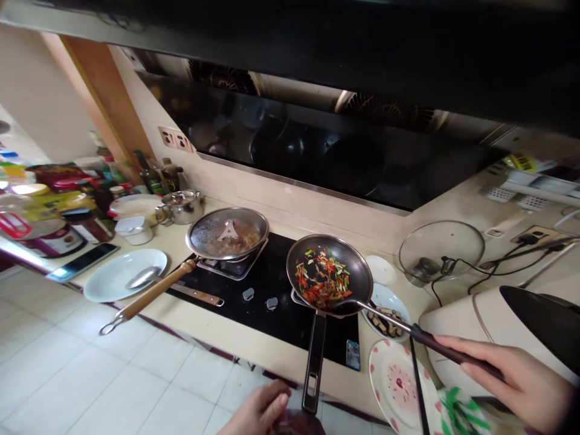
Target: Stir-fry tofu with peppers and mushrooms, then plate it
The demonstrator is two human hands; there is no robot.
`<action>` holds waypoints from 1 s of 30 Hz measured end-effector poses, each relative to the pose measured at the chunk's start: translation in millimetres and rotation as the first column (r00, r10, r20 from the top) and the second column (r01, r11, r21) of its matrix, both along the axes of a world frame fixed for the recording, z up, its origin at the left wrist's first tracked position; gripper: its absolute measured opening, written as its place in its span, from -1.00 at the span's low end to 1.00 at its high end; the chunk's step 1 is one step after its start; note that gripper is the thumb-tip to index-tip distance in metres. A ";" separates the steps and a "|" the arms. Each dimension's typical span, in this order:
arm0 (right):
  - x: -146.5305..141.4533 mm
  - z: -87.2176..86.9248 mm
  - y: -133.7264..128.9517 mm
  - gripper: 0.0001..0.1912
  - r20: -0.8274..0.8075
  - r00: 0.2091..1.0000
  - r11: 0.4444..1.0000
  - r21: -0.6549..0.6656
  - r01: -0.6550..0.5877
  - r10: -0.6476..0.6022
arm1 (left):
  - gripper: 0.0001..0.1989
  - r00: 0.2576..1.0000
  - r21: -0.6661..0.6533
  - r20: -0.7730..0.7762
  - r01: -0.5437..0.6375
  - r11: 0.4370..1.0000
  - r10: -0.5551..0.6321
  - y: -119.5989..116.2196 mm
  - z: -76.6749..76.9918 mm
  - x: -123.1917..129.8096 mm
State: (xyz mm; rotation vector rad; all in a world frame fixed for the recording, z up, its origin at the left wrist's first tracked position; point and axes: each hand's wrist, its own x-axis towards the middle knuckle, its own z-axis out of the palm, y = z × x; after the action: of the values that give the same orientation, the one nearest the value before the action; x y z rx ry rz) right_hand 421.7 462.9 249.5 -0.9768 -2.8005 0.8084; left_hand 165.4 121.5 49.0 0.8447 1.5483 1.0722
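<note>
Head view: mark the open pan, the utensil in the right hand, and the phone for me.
Open pan [363, 275]: head view, bare inner wall, right side.
Utensil [424, 337]: head view, dark handle near the metal shaft.
Phone [86, 261]: head view, middle of the dark screen.

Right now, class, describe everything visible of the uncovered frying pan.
The round frying pan sits on the right of the black cooktop, its dark inside looking coated, holding chopped red, green and pale food. Its long black handle, slotted near the end, points toward the wearer. A utensil in the right hand reaches into the pan.
</note>
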 end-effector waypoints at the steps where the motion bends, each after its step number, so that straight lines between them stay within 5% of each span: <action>1: -7.1 -1.8 -0.4 -0.60 0.006 1.000 1.000 -0.019 0.011 -0.011 | -0.50 0.999 0.040 0.045 0.018 0.999 -0.020 5.9 8.8 1.3; 4: -41.9 -12.8 -1.3 -0.53 -0.018 0.990 0.977 -0.164 0.135 -0.140 | -0.49 0.971 0.139 0.230 0.034 0.990 -0.065 22.7 32.2 8.4; 6: -62.3 -16.6 -0.8 -0.48 -0.077 0.960 0.915 -0.332 0.229 -0.269 | -0.47 0.937 0.183 0.337 0.031 0.983 -0.093 30.9 43.0 14.8; 10: -95.8 -18.1 -4.3 -0.43 -0.334 0.889 0.807 -0.587 0.063 -0.313 | -0.45 0.911 0.165 0.404 0.017 0.986 -0.084 37.7 44.1 24.7; 14: -136.4 -20.8 -16.3 -0.58 -0.449 0.854 0.931 -0.351 0.102 -0.263 | -0.46 0.929 0.133 0.370 -0.028 0.991 -0.023 37.6 31.8 28.1; 18: -155.6 -8.2 -18.7 -0.80 -0.384 0.923 1.000 -0.015 -0.015 0.008 | -0.46 0.927 0.111 0.376 -0.044 0.993 -0.001 36.4 30.8 29.2; 22: -164.5 -16.4 -21.4 -0.83 -0.329 0.888 0.937 0.245 -0.248 0.322 | -0.49 0.923 0.129 0.385 -0.035 0.991 -0.018 35.1 29.6 29.8; 26: -160.2 -35.2 -42.1 -0.77 -0.018 0.839 0.793 0.336 -0.508 0.544 | -0.46 0.917 0.160 0.398 -0.033 0.987 -0.034 35.6 26.7 29.3; 30: -117.2 7.2 -72.6 -0.78 0.172 0.801 0.772 0.213 -0.599 0.573 | -0.44 0.917 0.110 0.398 -0.038 0.993 -0.008 36.7 35.8 26.7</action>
State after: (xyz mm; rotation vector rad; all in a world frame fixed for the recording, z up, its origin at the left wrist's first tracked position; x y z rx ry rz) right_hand 304.5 390.3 256.7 -0.0751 -3.2218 0.4044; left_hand 192.1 158.2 84.8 0.6410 1.1602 1.2663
